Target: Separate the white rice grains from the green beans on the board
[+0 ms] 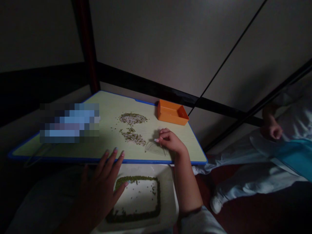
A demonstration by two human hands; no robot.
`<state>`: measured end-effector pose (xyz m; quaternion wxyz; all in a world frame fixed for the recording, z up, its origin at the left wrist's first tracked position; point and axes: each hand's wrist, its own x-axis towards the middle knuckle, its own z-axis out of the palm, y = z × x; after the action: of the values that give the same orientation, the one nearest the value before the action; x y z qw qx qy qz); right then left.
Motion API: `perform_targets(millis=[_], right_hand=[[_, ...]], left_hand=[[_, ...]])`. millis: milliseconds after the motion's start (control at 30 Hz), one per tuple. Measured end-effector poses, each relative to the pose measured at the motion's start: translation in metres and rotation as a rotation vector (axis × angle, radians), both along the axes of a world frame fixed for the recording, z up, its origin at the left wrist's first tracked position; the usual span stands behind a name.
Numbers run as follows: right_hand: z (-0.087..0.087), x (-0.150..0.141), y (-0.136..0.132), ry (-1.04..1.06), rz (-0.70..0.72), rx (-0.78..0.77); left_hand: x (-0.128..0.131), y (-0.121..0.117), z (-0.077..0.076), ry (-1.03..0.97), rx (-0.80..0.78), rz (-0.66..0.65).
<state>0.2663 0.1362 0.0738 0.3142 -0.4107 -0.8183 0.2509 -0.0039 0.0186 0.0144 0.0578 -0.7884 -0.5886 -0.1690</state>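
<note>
My right hand [170, 140] is closed in a pinch above the folding table's right half. Its fingertips meet the upper edge of a clear, curved piece [156, 149], see-through and hard to make out. Just left of it lie two loose heaps of mixed green beans and pale grains, a far heap [133, 118] and a nearer heap [134, 138]. My left hand [102, 182] is spread open, palm down, over the left side of a white basin [170, 195]. Small green beans [136, 216] line the basin's inner edges, with a few scattered across its floor.
An orange box [173, 113] stands at the table's far right corner. The pale table [102, 107] has a blue rim. A blurred-out patch [70, 123] covers something at left. On the right, another person's hand [275, 131] is near a teal object [294, 156]. A wall rises behind.
</note>
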Motion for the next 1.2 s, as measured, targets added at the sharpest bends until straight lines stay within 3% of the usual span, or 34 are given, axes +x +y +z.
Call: perform_targets(millis=[533,1200], right_hand=[[0.005,-0.0024,-0.0031,0.005,0.04,-0.026],[0.0091,-0.0061,-0.0052,0.014,0.105,-0.069]], left_hand=[[-0.0015,0.0008,-0.0064,0.034,0.032,0.013],[-0.0015,-0.0008,0.0021,0.004,-0.043,0.001]])
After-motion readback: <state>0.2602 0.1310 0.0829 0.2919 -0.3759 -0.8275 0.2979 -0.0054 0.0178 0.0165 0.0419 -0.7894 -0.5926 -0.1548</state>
